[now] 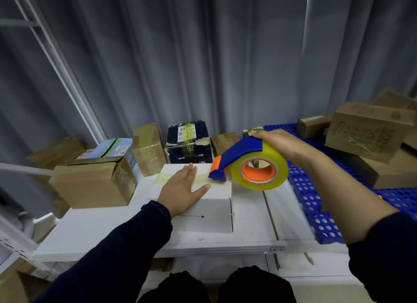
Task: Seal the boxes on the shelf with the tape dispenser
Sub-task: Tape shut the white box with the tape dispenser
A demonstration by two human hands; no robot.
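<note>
Left fingers (190, 171) flat on white box (204, 214); right fingers (259, 134), tips hidden, around tape dispenser (242, 149).

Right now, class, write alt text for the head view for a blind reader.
The right hand holds a blue tape dispenser to a white box on a shelf; the left hand lies flat on it. Cardboard boxes stand behind.

The left hand (184, 186) covers the middle of the tape strip (202, 178) on the white box (209, 212), so the seam beneath cannot be seen. The fingers of the right hand (278, 142) are hidden behind the tape dispenser (239, 154), and that hand also hides most of a small green box (249, 131). The print on the white box's front and the label on the black box (189, 149) are too small to read. The brown boxes (365, 131) run off the right edge. The near end of the blue panel (316, 214) is blurred.
</note>
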